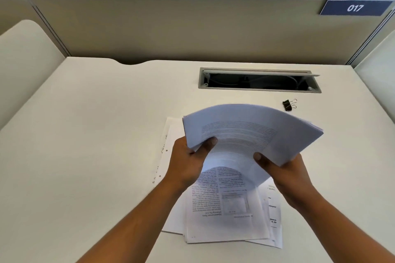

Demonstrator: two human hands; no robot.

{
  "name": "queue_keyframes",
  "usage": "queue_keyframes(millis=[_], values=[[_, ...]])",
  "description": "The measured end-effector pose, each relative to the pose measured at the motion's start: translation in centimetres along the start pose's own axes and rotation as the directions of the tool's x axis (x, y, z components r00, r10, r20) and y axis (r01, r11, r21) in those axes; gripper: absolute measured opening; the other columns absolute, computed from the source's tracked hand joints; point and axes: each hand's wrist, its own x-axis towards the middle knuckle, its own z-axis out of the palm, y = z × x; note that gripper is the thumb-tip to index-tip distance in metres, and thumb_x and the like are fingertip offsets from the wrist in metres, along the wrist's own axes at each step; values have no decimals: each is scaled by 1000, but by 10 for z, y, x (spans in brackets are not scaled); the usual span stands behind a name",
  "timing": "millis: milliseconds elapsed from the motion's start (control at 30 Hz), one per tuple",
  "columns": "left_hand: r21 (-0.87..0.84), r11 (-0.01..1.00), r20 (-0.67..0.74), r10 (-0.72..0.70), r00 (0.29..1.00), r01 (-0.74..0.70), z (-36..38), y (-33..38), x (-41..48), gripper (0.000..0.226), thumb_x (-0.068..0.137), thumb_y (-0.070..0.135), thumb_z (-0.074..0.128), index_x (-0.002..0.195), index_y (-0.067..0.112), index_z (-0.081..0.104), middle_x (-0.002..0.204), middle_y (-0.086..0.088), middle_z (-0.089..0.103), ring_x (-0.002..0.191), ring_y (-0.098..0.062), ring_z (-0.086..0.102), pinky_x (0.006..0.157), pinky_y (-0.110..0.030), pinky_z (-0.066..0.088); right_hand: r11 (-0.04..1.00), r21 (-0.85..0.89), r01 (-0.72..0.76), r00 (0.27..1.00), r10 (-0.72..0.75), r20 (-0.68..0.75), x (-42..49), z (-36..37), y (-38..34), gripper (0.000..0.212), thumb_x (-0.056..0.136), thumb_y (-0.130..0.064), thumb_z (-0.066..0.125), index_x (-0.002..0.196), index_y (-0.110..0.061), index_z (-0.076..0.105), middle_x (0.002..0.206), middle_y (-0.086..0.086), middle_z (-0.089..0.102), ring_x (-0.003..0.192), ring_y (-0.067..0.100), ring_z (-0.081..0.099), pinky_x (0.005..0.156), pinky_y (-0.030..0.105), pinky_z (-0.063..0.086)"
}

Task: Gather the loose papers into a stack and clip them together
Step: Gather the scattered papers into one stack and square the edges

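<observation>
From the head view, both hands are holding a thick bundle of papers [252, 132] above the white tabletop [85, 134]. The left hand [188, 162] is gripping the bundle's left edge, thumb lying across the top sheet, the other fingers hidden beneath the paper. The right hand [286, 173] is clamping the right edge in the same way, its thumb on top and its remaining fingers out of sight under the bundle. The bundle is bowing upward in an arch between the two grips, and its far edge is blurring, so the print on the top sheet is hard to read.

Beneath the hands, more loose sheets [226, 215] are lying flat on the tabletop in an uneven pile, corners fanning out of line; the raised bundle and both forearms are covering the pile's upper part. A punched sheet [168, 145] is sticking out at the pile's left side, partly hidden by the left hand.

A black binder clip [289, 104] is resting on the tabletop beyond the bundle to the right, apart from all the papers. Further back, an open cable tray [259, 80] is sitting recessed in the tabletop, its inside dark and hard to make out. A blue sign reading 017 [354, 8] is hanging on the partition.
</observation>
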Motion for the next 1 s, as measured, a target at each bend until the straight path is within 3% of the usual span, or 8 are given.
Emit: queue_keyframes(millis=[200, 367, 433, 533, 633, 767, 900, 1000], values=[[-115, 993, 22, -1, 1000, 4, -5, 15, 5, 19, 82, 28, 70, 98, 38, 75, 98, 15, 77, 96, -11, 72, 81, -31, 62, 989, -127, -70, 996, 63, -56, -3, -19, 5, 11, 81, -31, 66, 84, -26, 76, 88, -16, 77, 81, 2, 71, 69, 20, 57], [-108, 979, 29, -169, 985, 171, -7, 19, 7, 30, 88, 28, 72, 115, 17, 71, 110, 0, 78, 98, -22, 75, 84, -37, 63, 974, -159, -159, 983, 141, -117, -11, -28, 8, 12, 82, -33, 73, 73, -27, 78, 75, -11, 78, 66, 6, 71, 58, 18, 56], [-127, 971, -6, -205, 979, 202, -11, 15, 5, 24, 92, 28, 68, 113, 18, 72, 107, 1, 79, 91, -15, 76, 78, -29, 62, 975, -133, -181, 976, 160, -149, -16, -32, 14, 42, 65, -61, 76, 78, -21, 77, 75, -9, 78, 67, 11, 72, 55, 18, 55], [-187, 942, -161, -308, 938, 277, -26, 1, -1, 13, 99, 26, 61, 108, 20, 69, 103, 1, 78, 86, -15, 75, 75, -29, 58, 957, -28, -290, 936, 277, -215, -24, -38, 26, 41, 74, -50, 75, 92, -13, 72, 76, -8, 79, 83, 27, 74, 63, 28, 54], [-11, 938, -322, -332, 887, 347, -49, -26, -12, 12, 97, 26, 64, 108, 21, 67, 108, 0, 74, 97, -19, 71, 82, -35, 56, 929, 23, -369, 903, 365, -228, -32, -39, 42, 77, 47, -69, 82, 95, -10, 72, 85, 0, 80, 80, 24, 76, 73, 34, 54], [433, 779, -403, -283, 870, 454, -78, -66, -34, 40, 90, 33, 72, 126, 19, 60, 125, 0, 65, 107, -20, 65, 91, -35, 51, 883, 104, -458, 863, 470, -186, -41, -32, 70, 61, 58, -49, 81, 100, -5, 72, 95, 11, 79, 84, 30, 76, 80, 39, 55], [498, 680, -460, -319, 829, 538, -88, -82, -49, 56, 84, 40, 76, 132, 17, 58, 133, -3, 60, 121, -24, 59, 97, -37, 48, 846, 79, -527, 828, 532, -180, -45, -27, 91, 23, 89, -18, 67, 104, -1, 70, 85, 5, 80, 76, 25, 76, 67, 33, 55], [521, 626, -498, -329, 802, 580, -91, -85, -51, 61, 83, 48, 74, 133, 19, 57, 134, -3, 59, 124, -24, 58, 100, -40, 49, 838, 38, -545, 820, 542, -183, -45, -27, 99, 17, 92, -15, 64, 103, -2, 70, 89, 9, 80, 84, 32, 74, 69, 35, 55]])
